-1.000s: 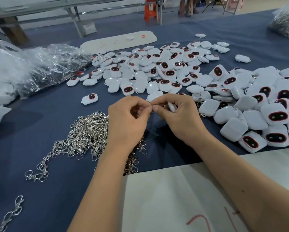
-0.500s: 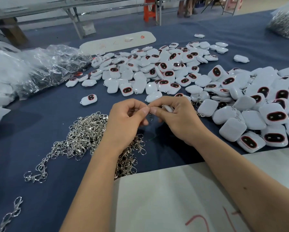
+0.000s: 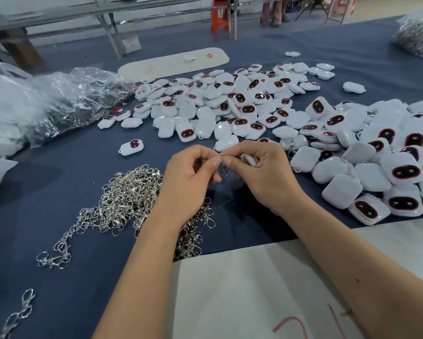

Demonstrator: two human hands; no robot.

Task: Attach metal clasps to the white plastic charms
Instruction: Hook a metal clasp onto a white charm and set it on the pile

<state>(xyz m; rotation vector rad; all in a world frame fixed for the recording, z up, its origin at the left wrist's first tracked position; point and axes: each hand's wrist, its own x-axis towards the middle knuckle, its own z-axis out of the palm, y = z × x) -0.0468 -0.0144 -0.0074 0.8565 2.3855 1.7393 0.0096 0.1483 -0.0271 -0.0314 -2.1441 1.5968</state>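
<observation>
Blue worktop [image 3: 58,192] lying strewn with charms and clasps.
Left hand [image 3: 193,177] and right hand [image 3: 262,174] are both pinching one clasp [image 3: 224,165]; right is also gripping a white charm [image 3: 251,159].

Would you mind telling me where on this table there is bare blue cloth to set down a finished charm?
Bare cloth lies between the lone charm and the clasp heap, and left of that heap up to the plastic bags. The far right corner near the stray charm is also open. Crowded: the charm pile ahead and the stack on the right.
</observation>
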